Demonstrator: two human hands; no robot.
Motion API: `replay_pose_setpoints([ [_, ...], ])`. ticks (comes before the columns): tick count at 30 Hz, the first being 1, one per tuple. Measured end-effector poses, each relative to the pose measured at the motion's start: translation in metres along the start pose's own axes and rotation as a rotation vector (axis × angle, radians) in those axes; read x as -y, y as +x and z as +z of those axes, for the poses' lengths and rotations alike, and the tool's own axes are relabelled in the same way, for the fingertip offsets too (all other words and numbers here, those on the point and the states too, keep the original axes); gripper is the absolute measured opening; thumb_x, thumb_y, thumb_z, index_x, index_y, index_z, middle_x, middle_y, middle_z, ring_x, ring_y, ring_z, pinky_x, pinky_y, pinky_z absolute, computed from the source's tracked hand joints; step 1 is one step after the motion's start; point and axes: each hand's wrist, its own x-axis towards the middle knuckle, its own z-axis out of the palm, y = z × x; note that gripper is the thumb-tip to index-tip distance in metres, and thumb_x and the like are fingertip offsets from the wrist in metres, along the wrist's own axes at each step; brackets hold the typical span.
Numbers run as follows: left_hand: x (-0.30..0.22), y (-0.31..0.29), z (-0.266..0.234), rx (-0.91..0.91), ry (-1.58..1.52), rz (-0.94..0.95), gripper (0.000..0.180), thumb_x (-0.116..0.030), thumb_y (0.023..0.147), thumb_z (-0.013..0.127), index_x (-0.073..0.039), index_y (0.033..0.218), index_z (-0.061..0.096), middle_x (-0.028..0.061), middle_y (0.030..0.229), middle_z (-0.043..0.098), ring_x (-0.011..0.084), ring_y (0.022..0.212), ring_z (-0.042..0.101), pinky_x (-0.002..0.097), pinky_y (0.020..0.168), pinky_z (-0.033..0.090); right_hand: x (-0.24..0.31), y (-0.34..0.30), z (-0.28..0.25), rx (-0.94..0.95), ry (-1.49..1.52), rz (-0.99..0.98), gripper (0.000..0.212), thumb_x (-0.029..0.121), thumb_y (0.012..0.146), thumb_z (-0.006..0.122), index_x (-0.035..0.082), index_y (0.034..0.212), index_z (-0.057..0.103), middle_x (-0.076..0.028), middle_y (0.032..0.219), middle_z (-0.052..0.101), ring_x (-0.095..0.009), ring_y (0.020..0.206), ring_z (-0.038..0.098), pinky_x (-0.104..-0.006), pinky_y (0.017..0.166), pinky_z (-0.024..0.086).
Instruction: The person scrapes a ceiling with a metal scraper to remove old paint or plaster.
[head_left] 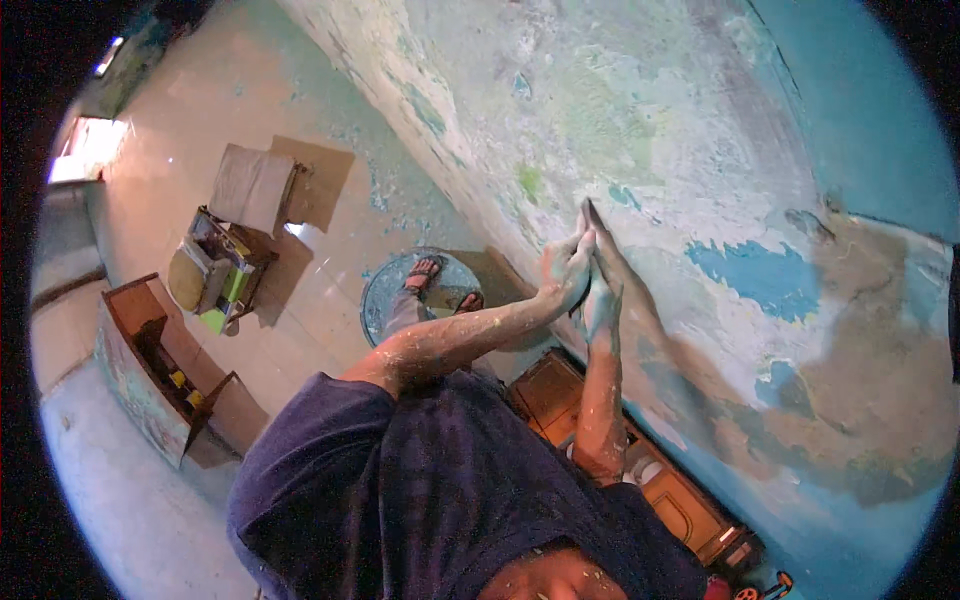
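Both my hands are pressed together against the peeling wall (620, 110), fingers pointing up along it. My left hand (566, 268), reaching in from the left, is closed alongside my right hand (600, 300). Between them is a narrow tool that looks like a scraper (588, 207); its thin dark end shows past the fingertips, touching or very near the wall. The palms hide most of its length. Pale flecks cover my hands and forearms. Around the hands, the wall is rough white and grey, with a bare blue patch (755, 275) to the right.
My sandalled feet (425, 272) stand on a round, bluish raised top (378, 300), well above the tiled floor (320, 240). Paint flakes litter the floor along the wall. A brown wooden cabinet (550, 395) sits below my right arm. Left are cloth-covered furniture (250, 185) and an open wooden unit (140, 310).
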Motion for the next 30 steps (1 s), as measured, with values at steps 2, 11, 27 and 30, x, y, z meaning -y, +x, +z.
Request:
replay_pose_setpoints([
  [2,0.007,0.036,0.008,-0.112,0.165,-0.001,0.039,-0.030,0.090,0.049,0.006,0.079,0.057,0.0107,0.054,0.043,0.0072,0.060,0.041,0.0317,0.053,0.041,-0.011,0.042,0.003,-0.034,-0.046,-0.069,0.039,0.027,0.091,0.052,-0.003,0.116,0.056,-0.005,0.103,0.060,-0.013,0.093,0.053,-0.0249,0.079,0.043],
  [11,0.066,0.070,-0.043,-0.165,0.097,0.179,0.047,-0.040,0.088,0.049,0.003,0.075,0.062,0.0087,0.065,0.061,0.0133,0.071,0.054,0.0359,0.066,0.045,-0.049,0.049,0.070,-0.207,0.132,-0.148,0.037,0.028,0.089,0.052,-0.006,0.097,0.062,-0.003,0.082,0.056,-0.012,0.068,0.051,-0.0263,0.059,0.042],
  [27,0.054,0.106,-0.077,-0.032,0.163,-0.132,0.037,-0.025,0.091,0.051,0.004,0.071,0.061,-0.0002,0.064,0.055,0.0079,0.059,0.048,0.0261,0.048,0.042,-0.074,0.097,0.089,-0.038,-0.299,-0.151,0.051,0.041,0.093,0.042,-0.006,0.108,0.057,-0.013,0.075,0.063,-0.012,0.070,0.048,-0.0280,0.062,0.042],
  [30,0.066,0.124,-0.085,-0.005,-0.170,-0.243,0.036,-0.027,0.088,0.056,0.004,0.072,0.064,0.0022,0.069,0.060,0.0084,0.063,0.052,0.0264,0.055,0.044,-0.092,0.102,0.080,-0.039,-0.363,-0.159,0.051,0.040,0.093,0.042,-0.005,0.110,0.056,-0.013,0.078,0.064,-0.011,0.073,0.050,-0.0277,0.064,0.043],
])
